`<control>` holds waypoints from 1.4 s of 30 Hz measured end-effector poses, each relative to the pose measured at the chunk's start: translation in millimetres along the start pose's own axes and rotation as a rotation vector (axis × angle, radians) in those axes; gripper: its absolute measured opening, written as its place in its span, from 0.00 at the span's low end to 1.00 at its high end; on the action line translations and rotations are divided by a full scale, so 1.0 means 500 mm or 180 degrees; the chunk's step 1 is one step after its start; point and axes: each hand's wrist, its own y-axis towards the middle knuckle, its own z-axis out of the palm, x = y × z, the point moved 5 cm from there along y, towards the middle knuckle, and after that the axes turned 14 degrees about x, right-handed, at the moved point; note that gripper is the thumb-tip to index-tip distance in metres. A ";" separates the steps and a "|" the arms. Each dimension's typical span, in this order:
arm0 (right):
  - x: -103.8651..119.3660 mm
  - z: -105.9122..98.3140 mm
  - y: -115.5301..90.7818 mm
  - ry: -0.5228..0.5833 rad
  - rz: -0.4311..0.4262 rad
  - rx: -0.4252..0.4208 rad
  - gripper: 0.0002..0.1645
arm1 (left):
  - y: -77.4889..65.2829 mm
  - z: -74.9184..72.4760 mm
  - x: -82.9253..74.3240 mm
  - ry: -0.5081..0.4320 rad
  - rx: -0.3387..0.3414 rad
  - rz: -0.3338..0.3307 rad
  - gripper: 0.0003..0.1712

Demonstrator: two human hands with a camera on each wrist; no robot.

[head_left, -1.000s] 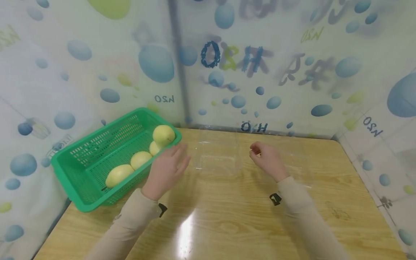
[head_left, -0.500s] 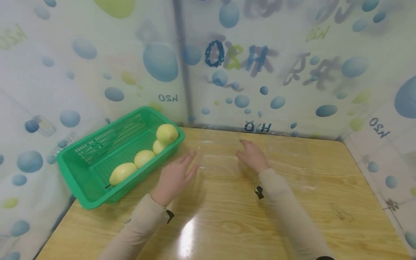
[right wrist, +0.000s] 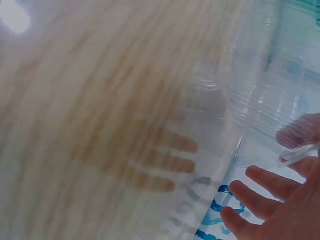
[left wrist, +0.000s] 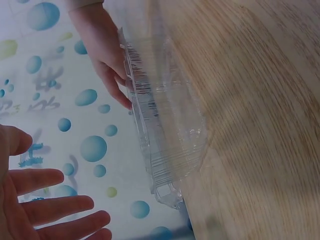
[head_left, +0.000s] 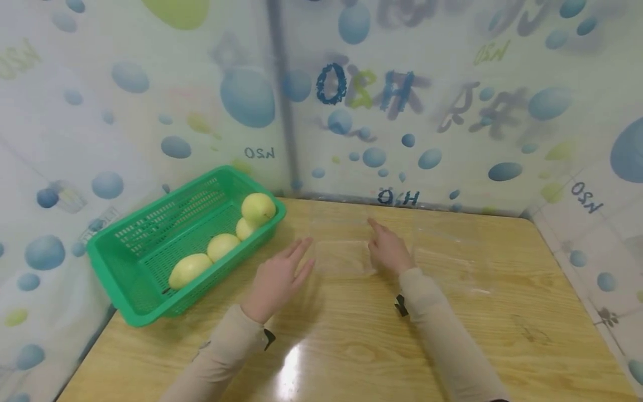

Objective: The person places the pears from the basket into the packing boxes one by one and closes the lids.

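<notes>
A clear plastic clamshell box (head_left: 342, 258) stands with its lid up near the back of the table. At its right rim is my right hand (head_left: 389, 245); the right wrist view has the thumb behind the clear plastic (right wrist: 257, 85) and the forefinger at the edge, pinching the rim. The other fingers of that hand (right wrist: 272, 200) are spread. My left hand (head_left: 276, 279) hovers just left of the box, fingers extended and holding nothing; the left wrist view shows these fingers (left wrist: 60, 207) apart from the box (left wrist: 167, 130).
A green plastic basket (head_left: 113, 279) with several yellow pears (head_left: 190, 271) sits at the left. Right of my right hand lies another clear plastic box (head_left: 449, 259). A patterned curtain (head_left: 452, 111) hangs behind the wooden table (head_left: 351, 346).
My right hand has moved left from between the two clear boxes to the left box's right rim. My left hand has shifted right, away from the basket and nearer the box.
</notes>
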 end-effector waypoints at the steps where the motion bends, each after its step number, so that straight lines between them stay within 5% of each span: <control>1: -0.003 0.001 0.000 0.0025 -0.0004 -0.0014 0.36 | 0.001 0.001 0.000 0.0006 0.0005 -0.0001 0.26; 23: 0.007 0.019 -0.031 -0.0456 0.0128 -0.0315 0.32 | 0.016 0.014 -0.009 0.0050 0.0009 0.0059 0.23; 42: 0.008 0.025 -0.028 -0.0461 0.0273 -0.0363 0.31 | 0.031 -0.007 -0.018 0.0149 -0.0293 0.0311 0.20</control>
